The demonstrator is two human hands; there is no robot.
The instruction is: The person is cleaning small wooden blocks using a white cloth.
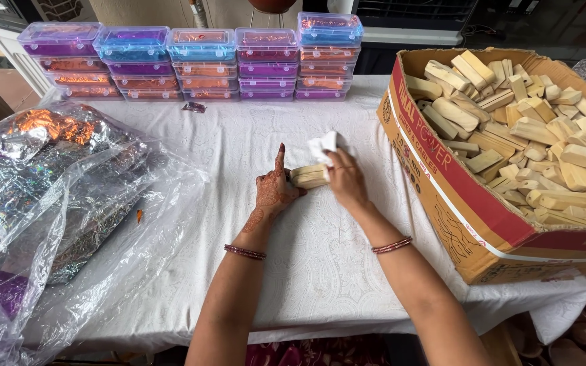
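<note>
A small pale wooden block (308, 176) rests on the white tablecloth (239, 156) in the middle of the table. My left hand (273, 190), patterned with henna, steadies the block from its left side with the thumb against it and the fingers stretched out. My right hand (346, 177) presses a folded white cloth (323, 144) against the block's right end. Both wrists wear thin bangles.
A big open cardboard box (442, 176) full of several similar wooden blocks (530, 129) stands at the right. Stacks of clear plastic boxes with purple and orange contents (198, 64) line the far edge. Crumpled clear bags of shiny foil (55, 183) cover the left side.
</note>
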